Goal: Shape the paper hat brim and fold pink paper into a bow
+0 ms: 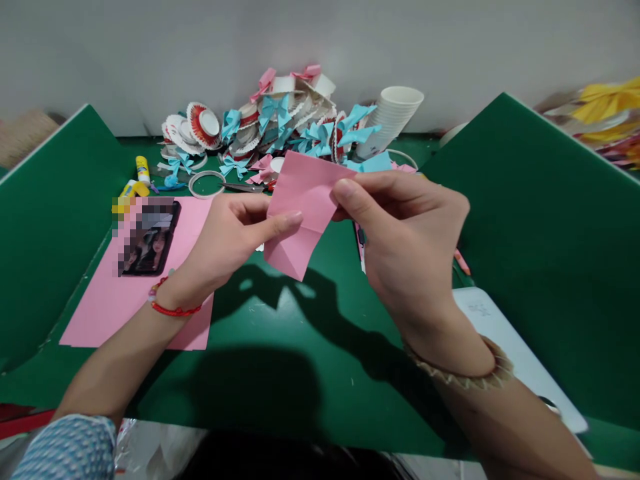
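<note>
A small piece of pink paper with crease lines across it is held up above the green table. My left hand pinches its left edge, thumb flat on the near face and fingers behind. At the upper right corner, my right hand grips the paper between thumb and forefinger. The lower edge of the paper hangs free and looks slightly bent. Both hands cast shadows on the table below. Larger pink sheets lie under and beside my left forearm, with a phone resting on them.
Behind the paper, scissors, a tape roll and glue sticks lie about. Paper cup crafts with blue bows and stacked paper cups stand near the wall. Green partitions flank both sides; a white tablet-like slab lies right.
</note>
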`<state>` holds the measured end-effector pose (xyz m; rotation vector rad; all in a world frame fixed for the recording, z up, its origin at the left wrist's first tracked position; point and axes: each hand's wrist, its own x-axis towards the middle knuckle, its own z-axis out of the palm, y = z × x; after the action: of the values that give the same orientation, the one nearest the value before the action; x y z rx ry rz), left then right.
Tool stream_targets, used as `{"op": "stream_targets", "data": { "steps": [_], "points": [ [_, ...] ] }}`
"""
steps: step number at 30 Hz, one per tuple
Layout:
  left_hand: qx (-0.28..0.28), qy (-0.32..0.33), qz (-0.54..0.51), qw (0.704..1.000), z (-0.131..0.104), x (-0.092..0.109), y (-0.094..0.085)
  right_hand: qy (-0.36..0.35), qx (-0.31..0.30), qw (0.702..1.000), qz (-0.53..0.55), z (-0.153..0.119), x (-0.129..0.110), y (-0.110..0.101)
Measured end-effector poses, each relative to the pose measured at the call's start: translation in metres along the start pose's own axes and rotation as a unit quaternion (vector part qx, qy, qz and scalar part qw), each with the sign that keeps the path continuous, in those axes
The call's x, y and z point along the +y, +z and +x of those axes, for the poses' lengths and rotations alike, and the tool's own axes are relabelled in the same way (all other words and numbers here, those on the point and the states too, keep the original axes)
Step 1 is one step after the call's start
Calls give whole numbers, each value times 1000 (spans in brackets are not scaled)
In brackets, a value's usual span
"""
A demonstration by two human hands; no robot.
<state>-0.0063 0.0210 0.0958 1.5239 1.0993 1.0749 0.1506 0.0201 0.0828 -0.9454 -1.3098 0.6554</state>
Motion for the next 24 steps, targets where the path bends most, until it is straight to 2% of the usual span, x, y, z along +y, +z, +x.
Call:
{"op": "stream_targets", "data": {
  "steps": [8, 18, 24],
  "points": [
    [38, 41, 53, 997, -1, 1, 3, 35, -8, 999, 23, -1, -1, 1],
    [44, 71, 74, 994, -2, 1, 5, 24, -3, 1000, 0, 1, -1, 1],
    [81, 83, 73, 991, -2, 2, 5, 67, -51, 996, 22, 1, -7, 3]
  ]
}}
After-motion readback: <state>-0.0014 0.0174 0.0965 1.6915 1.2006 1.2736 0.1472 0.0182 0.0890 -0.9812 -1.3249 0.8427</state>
